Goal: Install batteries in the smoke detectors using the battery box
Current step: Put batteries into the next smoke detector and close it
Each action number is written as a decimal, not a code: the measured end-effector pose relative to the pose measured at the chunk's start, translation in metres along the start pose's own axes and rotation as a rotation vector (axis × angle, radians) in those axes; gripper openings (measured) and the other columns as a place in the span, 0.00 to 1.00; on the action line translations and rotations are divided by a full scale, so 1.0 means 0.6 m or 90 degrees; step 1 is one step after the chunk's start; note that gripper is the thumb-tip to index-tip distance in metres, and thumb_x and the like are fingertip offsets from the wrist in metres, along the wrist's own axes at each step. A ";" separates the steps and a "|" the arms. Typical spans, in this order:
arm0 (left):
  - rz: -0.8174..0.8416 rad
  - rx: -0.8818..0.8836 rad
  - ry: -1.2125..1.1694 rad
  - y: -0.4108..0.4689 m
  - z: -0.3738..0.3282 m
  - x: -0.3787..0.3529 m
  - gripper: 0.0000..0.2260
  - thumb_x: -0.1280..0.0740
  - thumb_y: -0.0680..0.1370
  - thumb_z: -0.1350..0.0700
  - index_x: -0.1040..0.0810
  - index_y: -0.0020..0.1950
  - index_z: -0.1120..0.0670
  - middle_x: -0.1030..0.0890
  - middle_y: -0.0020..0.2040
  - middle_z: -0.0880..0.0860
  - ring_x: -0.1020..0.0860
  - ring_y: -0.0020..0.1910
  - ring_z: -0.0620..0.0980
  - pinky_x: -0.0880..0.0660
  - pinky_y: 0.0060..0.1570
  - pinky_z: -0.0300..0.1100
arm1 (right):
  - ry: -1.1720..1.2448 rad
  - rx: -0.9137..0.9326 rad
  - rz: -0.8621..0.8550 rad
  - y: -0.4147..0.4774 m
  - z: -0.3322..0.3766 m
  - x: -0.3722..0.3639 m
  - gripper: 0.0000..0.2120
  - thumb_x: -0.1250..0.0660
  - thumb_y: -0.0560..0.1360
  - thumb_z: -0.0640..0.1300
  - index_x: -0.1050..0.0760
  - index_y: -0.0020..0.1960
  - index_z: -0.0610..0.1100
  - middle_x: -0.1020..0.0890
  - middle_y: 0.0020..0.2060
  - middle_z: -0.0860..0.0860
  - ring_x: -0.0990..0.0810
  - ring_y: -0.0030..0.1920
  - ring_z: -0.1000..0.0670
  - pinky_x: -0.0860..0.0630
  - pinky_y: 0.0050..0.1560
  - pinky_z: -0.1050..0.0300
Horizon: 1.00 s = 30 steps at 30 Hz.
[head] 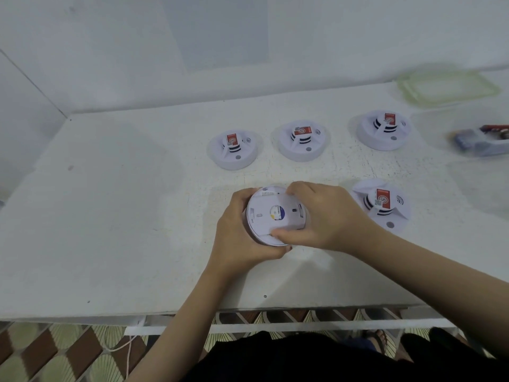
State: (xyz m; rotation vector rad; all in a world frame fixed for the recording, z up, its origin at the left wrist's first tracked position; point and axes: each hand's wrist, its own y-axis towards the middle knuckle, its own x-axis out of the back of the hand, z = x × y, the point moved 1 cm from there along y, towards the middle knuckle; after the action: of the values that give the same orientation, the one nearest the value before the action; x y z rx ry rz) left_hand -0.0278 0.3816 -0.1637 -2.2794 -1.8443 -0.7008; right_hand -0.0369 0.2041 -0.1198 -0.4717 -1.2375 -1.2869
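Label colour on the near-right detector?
The label on the near-right detector is red; best in the head view.

The tabletop (110,216) is white, flecked with scuffs and faint yellowish stains. The left detector (234,150), middle detector (303,140), right detector (383,130) and near detector (381,205) are white. Each has black slits round its raised centre, a red label with a pale mark, a black wave sign and a grey dot. The held detector (261,216) shows a white underside with a round sticker (277,211) in blue, white and yellow. The lid (447,88) is translucent pale green. The box (429,119) is clear; the blurred batteries (468,142) in it look grey-blue, with a red battery (495,128). The wall (137,51) is pale grey-white. The floor (55,351) has a brown-and-cream chequer with fanned lines. The clothing (303,359) is black, the cord (128,351) white.
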 end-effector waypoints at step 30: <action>0.044 -0.010 -0.063 0.002 -0.004 0.009 0.46 0.22 0.60 0.39 0.35 0.74 0.50 0.28 0.69 0.46 0.29 0.68 0.44 0.28 0.66 0.44 | 1.039 -0.420 0.069 0.005 0.020 -0.011 0.35 0.34 0.66 0.43 0.41 0.70 0.59 0.16 0.46 0.48 0.18 0.47 0.44 0.21 0.48 0.50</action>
State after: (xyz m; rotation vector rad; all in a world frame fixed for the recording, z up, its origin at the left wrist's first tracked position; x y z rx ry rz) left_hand -0.0263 0.3848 -0.1589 -2.4165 -1.7966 -0.6056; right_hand -0.0378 0.2180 -0.1207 0.1493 0.5739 -1.3739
